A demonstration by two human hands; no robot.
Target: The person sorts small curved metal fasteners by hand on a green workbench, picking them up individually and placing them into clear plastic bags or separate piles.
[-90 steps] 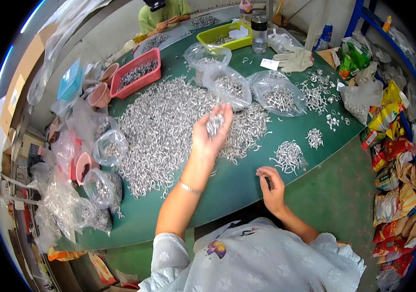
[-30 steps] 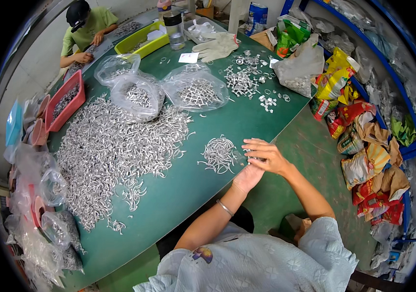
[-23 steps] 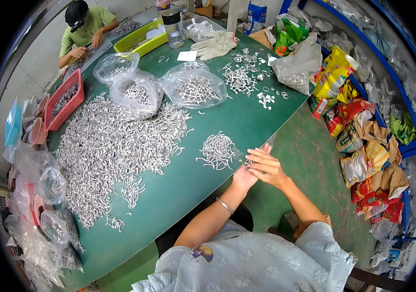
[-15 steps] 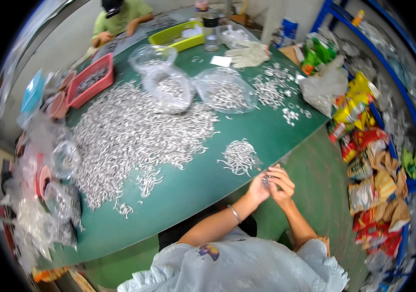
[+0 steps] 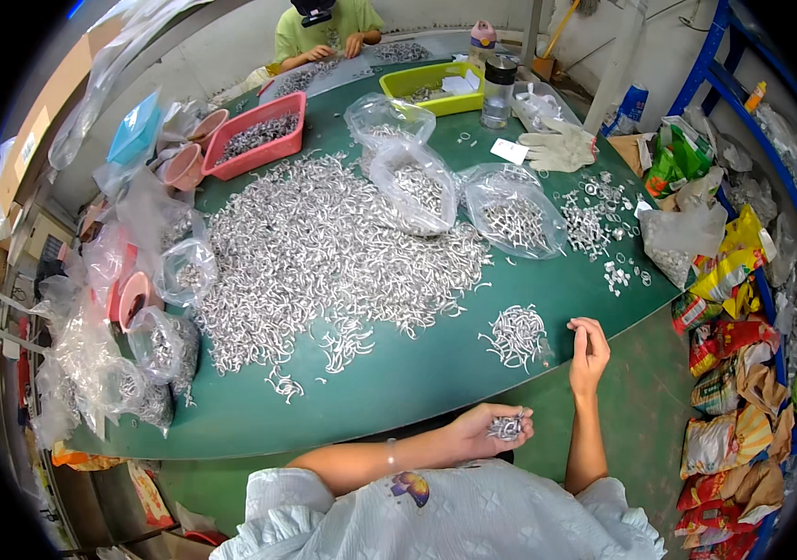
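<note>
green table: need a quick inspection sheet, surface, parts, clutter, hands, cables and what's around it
Surface: green table, left part largely covered by metal pieces
Job's things: wide heap of curved pieces; small pile toward the right
Clutter: clear bags, red tray, yellow-green tray, lidded bottle, glove
Hands: left hand cups a handful of pieces; right hand half-curled by the edge, contents unclear
Cables: nothing seen on the table
Surroundings: co-worker at the far end; blue shelf and colourful sacks at right
</note>
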